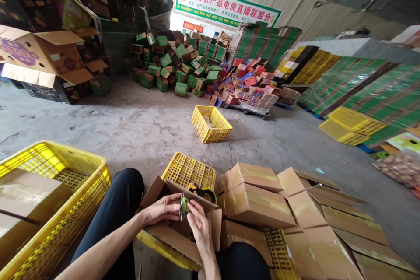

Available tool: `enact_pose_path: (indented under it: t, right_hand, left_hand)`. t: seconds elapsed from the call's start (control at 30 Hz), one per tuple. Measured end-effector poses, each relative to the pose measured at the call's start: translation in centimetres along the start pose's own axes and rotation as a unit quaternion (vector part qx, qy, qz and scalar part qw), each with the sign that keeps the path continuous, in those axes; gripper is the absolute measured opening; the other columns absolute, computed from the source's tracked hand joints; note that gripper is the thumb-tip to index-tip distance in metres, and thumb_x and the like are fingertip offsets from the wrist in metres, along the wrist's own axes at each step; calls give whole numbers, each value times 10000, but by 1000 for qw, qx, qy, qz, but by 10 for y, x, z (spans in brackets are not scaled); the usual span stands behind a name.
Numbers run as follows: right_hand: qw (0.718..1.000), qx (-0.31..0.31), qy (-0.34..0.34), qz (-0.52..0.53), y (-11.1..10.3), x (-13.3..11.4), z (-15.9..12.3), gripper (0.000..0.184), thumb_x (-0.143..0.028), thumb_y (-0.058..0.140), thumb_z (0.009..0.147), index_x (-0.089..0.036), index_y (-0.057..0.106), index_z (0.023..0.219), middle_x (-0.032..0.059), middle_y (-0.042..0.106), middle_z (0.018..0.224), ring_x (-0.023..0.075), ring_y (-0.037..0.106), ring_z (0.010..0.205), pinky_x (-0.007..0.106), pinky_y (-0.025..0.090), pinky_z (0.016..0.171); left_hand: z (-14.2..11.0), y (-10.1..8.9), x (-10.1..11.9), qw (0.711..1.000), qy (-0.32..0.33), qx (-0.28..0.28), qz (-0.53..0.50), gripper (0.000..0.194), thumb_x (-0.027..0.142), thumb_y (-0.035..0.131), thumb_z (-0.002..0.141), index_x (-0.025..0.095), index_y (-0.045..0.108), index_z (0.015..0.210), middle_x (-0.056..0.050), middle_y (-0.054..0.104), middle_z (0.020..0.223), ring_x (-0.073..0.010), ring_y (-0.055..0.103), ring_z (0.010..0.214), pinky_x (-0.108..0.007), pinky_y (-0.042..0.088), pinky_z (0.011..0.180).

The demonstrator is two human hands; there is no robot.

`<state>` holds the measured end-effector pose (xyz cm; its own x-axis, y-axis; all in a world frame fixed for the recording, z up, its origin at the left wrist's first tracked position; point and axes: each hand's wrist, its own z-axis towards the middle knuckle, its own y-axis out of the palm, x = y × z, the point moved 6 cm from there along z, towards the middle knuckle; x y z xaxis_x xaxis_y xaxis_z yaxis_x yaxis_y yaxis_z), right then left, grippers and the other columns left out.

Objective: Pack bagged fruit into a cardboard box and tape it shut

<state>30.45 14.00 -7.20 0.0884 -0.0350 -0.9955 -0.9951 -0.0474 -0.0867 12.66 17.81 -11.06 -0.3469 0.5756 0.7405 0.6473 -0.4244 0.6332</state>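
Over an open cardboard box (177,238), both hands grip one small green item with a dark, shiny edge (184,206); its exact kind is too small to make out. My left hand (164,207) pinches it from the left. From the right, the fingers of my right hand (198,218) close on it. The box sits between my knees on a yellow crate, its flaps raised, and my hands hide much of its inside. Just behind the box, a yellow-and-black object that looks like a tape dispenser (197,190) lies on an upturned yellow crate (190,168).
Closed, taped cardboard boxes (259,201) stand stacked at my right. A large yellow crate (95,175) with a carton inside is at my left. Another yellow crate (210,129) stands on the concrete floor ahead. Farther back are heaps of green boxes (180,65) and red boxes (251,79).
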Motion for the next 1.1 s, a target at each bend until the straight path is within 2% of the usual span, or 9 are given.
enact_pose_path:
  t: [0.17,0.27,0.33,0.43,0.5,0.63,0.77,0.97,1.1]
  right_hand:
    - [999,0,23,26,3,-10,-5,566,-742,772,827,-273,871,1128,147,697,1434,398,632,1355,500,577,1096]
    - [998,5,49,50,4,-3,-5,593,-738,790,810,-272,853,1171,149,679,1468,392,706,1235,496,642,971]
    - [997,30,48,47,0,3,-2,602,-732,812,787,-266,851,1167,153,683,1466,381,729,1172,485,664,912]
    - [995,96,20,37,-12,12,4,625,-726,868,710,-256,860,1122,154,735,1390,383,708,1208,477,657,949]
    - [993,115,16,38,-17,17,6,650,-714,889,687,-257,853,1147,148,763,1344,390,691,1257,480,642,997]
    - [996,83,25,2,-17,20,5,634,-679,869,744,-272,825,1228,124,759,1367,392,666,1318,496,607,1060]
    - [997,49,40,-49,-12,17,1,595,-662,837,796,-264,820,1238,125,795,1298,389,700,1268,526,554,1116]
    - [998,2,61,-12,2,11,-2,603,-634,842,814,-236,798,1265,129,818,1230,356,774,1103,480,619,991]
    - [997,13,74,19,4,17,-2,678,-631,904,734,-212,790,1255,139,816,1219,342,790,1038,463,641,941]
  left_hand:
    - [0,3,-1,1000,17,-3,16,831,448,937,786,232,592,1511,-156,681,1365,-254,696,1126,-343,539,915]
    - [-1,3,-1,999,16,8,29,776,419,939,783,203,635,1463,-150,706,1287,-251,698,1088,-322,525,886]
    - [-1,3,1,999,19,8,36,737,413,944,773,189,667,1418,-140,715,1245,-244,694,1060,-309,513,865]
    - [1,1,1,998,26,15,49,720,446,937,777,173,672,1389,-126,714,1195,-211,678,986,-269,484,786]
    - [3,-2,0,997,31,30,59,695,490,916,797,170,667,1362,-103,709,1134,-174,657,900,-240,452,712]
    - [4,-6,-1,994,43,52,88,599,569,881,810,169,682,1209,-58,685,1023,-142,628,798,-216,429,638]
    - [1,1,3,992,39,29,118,558,592,858,822,167,690,1141,-45,677,970,-148,626,776,-225,454,638]
    - [-5,8,12,987,44,15,151,536,610,821,852,157,743,1128,-46,705,932,-169,615,804,-246,455,699]
    - [-3,6,9,987,50,22,148,561,566,856,838,173,722,1215,-73,724,1092,-187,643,893,-254,465,745]
